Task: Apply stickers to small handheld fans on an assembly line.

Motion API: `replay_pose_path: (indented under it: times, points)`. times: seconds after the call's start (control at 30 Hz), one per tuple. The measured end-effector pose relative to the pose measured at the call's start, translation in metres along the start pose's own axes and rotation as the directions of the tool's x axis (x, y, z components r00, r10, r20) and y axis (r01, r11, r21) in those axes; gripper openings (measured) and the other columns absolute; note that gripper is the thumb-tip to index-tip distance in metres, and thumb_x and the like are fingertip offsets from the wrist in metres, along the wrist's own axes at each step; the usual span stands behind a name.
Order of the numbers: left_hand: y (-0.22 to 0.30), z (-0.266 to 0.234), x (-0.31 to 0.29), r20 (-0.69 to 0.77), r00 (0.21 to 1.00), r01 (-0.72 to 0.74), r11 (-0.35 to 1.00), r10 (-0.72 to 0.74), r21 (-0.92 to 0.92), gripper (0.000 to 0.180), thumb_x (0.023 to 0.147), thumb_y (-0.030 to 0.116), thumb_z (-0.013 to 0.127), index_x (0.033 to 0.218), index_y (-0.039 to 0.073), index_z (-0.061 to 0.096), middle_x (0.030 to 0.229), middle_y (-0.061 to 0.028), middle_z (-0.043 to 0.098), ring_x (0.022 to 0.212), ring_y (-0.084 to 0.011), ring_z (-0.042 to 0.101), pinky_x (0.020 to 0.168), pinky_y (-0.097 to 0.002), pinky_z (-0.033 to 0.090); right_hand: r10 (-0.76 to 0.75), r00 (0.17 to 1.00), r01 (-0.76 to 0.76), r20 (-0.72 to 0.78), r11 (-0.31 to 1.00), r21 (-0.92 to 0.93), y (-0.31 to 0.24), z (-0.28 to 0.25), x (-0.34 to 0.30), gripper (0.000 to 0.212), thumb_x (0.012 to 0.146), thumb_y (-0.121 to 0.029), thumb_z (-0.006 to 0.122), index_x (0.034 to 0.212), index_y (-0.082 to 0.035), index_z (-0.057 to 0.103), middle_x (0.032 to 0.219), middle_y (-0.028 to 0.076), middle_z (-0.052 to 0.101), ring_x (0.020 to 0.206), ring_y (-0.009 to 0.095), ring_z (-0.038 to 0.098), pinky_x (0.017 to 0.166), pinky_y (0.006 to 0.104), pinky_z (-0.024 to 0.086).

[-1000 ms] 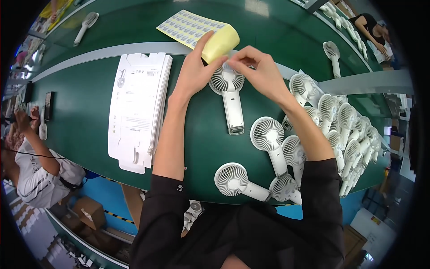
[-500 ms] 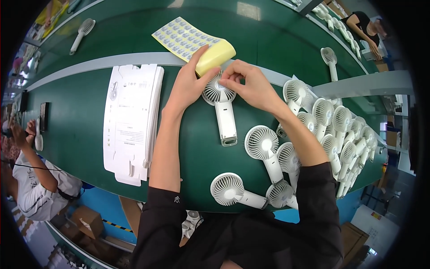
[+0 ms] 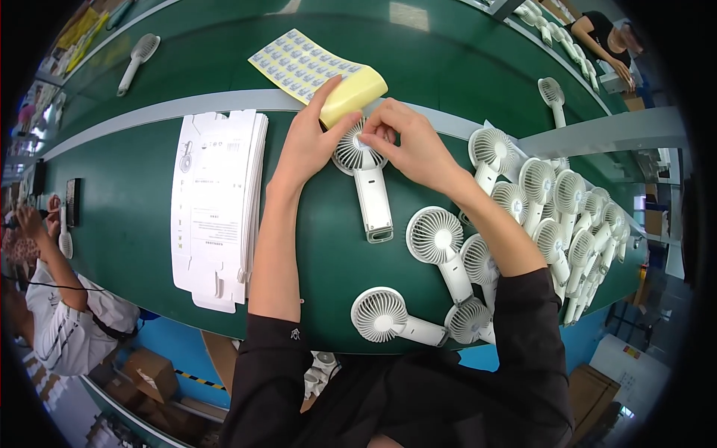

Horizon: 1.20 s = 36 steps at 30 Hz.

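Note:
A white handheld fan (image 3: 373,198) lies on the green bench, its round grille away from me and its handle toward me. My left hand (image 3: 306,145) grips a curled sheet of stickers (image 3: 357,91) with yellow backing, its thumb reaching the grille's edge. Over the grille's middle, my right hand (image 3: 411,142) is closed in a pinch, fingertips pressing a small pale sticker (image 3: 361,139) at the hub. The fingers partly hide the sticker.
Flattened white boxes (image 3: 213,216) are stacked left of my left forearm. More white fans (image 3: 435,237) lie by my right forearm, with a dense group (image 3: 571,194) farther right. A grey rail (image 3: 246,101) crosses beyond the boxes. Co-workers sit at far left and upper right.
The view has shifted slightly. My right fingertips stay at the fan's hub, and the left hand still holds the sheet.

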<state>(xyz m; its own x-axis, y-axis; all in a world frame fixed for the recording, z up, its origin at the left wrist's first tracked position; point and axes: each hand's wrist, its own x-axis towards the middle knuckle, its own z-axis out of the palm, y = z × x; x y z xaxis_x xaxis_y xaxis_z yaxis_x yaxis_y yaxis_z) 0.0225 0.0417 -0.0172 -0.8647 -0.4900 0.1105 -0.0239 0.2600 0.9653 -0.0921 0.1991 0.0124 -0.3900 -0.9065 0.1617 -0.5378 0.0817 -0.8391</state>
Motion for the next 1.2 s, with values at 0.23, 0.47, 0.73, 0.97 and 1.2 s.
replay_pose_path:
  times: [0.23, 0.47, 0.73, 0.97, 1.2]
  points:
    - [0.002, -0.001, -0.001, 0.027, 0.999, -0.036, 0.999, 0.036, 0.018, 0.064, 0.091, 0.028, 0.07, 0.145, 0.003, 0.047, 0.127, -0.0228, 0.064, 0.115, -0.0301, 0.063, 0.098, -0.0366, 0.047, -0.034, 0.99, 0.007, -0.139, 0.982, -0.19, 0.005, 0.01, -0.005, 0.029, 0.09, -0.022, 0.074, 0.108, -0.003, 0.06, 0.095, 0.005, 0.049, 0.075, 0.014, 0.046, 0.068, 0.0298, 0.044]
    - [0.0, 0.001, -0.001, 0.083, 0.997, 0.006, 1.0, -0.008, 0.023, 0.059, 0.096, 0.027, 0.066, 0.148, 0.008, 0.046, 0.14, -0.0205, 0.056, 0.13, -0.0286, 0.053, 0.109, -0.0346, 0.039, 0.046, 0.994, -0.057, -0.098, 0.992, -0.112, 0.023, 0.01, -0.001, 0.037, 0.091, -0.028, 0.073, 0.113, -0.002, 0.059, 0.09, 0.004, 0.047, 0.07, 0.013, 0.044, 0.063, 0.029, 0.041]
    - [-0.001, -0.005, -0.004, 0.0, 0.994, -0.111, 0.99, 0.111, 0.086, 0.057, 0.094, 0.024, 0.066, 0.144, 0.004, 0.048, 0.128, -0.0257, 0.063, 0.119, -0.0325, 0.062, 0.1, -0.0361, 0.046, 0.294, 0.944, -0.329, -0.153, 0.777, -0.537, -0.037, 0.001, -0.026, 0.054, 0.084, -0.051, 0.072, 0.067, -0.001, 0.065, 0.078, 0.018, 0.065, 0.079, 0.032, 0.064, 0.071, 0.0414, 0.048]
    - [0.005, 0.004, -0.008, 0.044, 0.987, -0.158, 0.983, 0.155, 0.095, 0.072, 0.089, 0.028, 0.073, 0.149, 0.004, 0.041, 0.133, -0.0266, 0.059, 0.128, -0.0385, 0.053, 0.107, -0.0419, 0.041, 0.443, 0.895, -0.42, -0.048, 0.803, -0.423, -0.034, 0.029, -0.041, 0.057, 0.082, -0.048, 0.072, 0.103, 0.005, 0.061, 0.092, 0.023, 0.069, 0.089, 0.036, 0.067, 0.083, 0.0444, 0.049]
    - [-0.016, 0.01, -0.008, -0.268, 0.936, -0.163, 0.957, 0.226, 0.238, 0.065, 0.091, 0.03, 0.071, 0.145, 0.004, 0.046, 0.135, -0.0285, 0.056, 0.123, -0.0425, 0.053, 0.106, -0.0446, 0.041, 0.377, 0.864, -0.46, -0.335, 0.86, -0.219, 0.014, -0.018, -0.017, 0.066, 0.084, -0.044, 0.069, 0.121, 0.007, 0.052, 0.101, 0.028, 0.069, 0.094, 0.042, 0.068, 0.083, 0.0473, 0.053]
